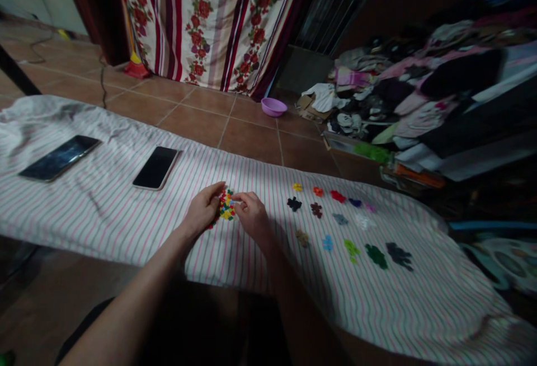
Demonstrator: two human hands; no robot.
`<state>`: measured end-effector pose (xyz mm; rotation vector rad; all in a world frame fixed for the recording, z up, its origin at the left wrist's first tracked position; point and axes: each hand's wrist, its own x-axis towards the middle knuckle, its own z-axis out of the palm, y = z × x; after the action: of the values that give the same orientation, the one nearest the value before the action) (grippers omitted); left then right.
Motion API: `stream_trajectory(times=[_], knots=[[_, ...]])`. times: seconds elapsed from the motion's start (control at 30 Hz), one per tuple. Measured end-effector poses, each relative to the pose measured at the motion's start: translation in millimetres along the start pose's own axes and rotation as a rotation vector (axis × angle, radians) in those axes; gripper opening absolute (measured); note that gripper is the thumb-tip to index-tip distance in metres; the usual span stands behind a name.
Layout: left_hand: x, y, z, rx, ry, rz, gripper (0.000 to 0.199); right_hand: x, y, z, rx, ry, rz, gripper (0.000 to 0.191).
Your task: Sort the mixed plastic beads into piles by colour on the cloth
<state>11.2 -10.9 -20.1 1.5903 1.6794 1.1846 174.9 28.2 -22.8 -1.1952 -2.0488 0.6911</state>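
Note:
A mixed pile of small coloured pieces (227, 209), red, yellow, green and some blue, lies on the striped cloth between my hands. Curved along the pile's left edge, my left hand (204, 207) rests with its fingers extended and grips nothing that I can see. My right hand (253, 216) is at the right side of the pile, thumb and index finger close together over it; anything between the fingertips is too small to make out. Sorted by colour to the right are several little heaps, among them yellow (297, 187), black (294, 204), brown (316, 210), light blue (327, 243) and dark green (376, 256).
A striped cloth (251, 265) covers the long surface. On its left lie a phone (156, 168) and a larger dark-screened device (61, 158). Beyond, a purple basin (274, 107) stands on the tiled floor, near a large pile of clothes (403, 86) and a flowered curtain (210, 24).

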Motion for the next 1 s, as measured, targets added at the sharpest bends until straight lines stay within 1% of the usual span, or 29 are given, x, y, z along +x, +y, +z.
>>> stream_trajectory(times=[0.07, 0.17, 0.27, 0.37, 0.43, 0.6, 0.73, 0.83, 1.0], knots=[[-2, 3, -1.7, 0.090, -0.008, 0.033, 0.046, 1, -4, 0, -0.056, -0.022, -0.021, 0.027], [-7, 6, -3.3, 0.263, -0.078, 0.139, 0.048, 1, -10, 0, -0.136, -0.106, -0.046, 0.030], [-13, 2, -2.5, 0.405, -0.128, 0.238, 0.053, 1, -16, 1, -0.236, -0.197, -0.090, 0.029], [-17, -7, 0.2, 0.489, -0.120, 0.305, 0.055, 4, -20, 1, -0.326, -0.239, -0.069, 0.028], [-19, -10, 1.7, 0.541, -0.118, 0.356, 0.058, 5, -23, 0, -0.364, -0.246, -0.039, 0.027], [-28, -9, 3.5, 0.654, -0.065, 0.456, 0.070, 5, -33, -4, -0.376, -0.247, 0.051, 0.020], [-31, -13, 4.5, 0.704, -0.033, 0.479, 0.078, 5, -38, -7, -0.401, -0.240, 0.060, 0.018], [-29, -16, 4.6, 0.699, -0.053, 0.466, 0.080, 4, -40, -8, -0.399, -0.226, 0.039, 0.017], [-27, -15, 4.9, 0.668, -0.082, 0.414, 0.086, 4, -37, -9, -0.370, -0.243, 0.036, 0.015]])
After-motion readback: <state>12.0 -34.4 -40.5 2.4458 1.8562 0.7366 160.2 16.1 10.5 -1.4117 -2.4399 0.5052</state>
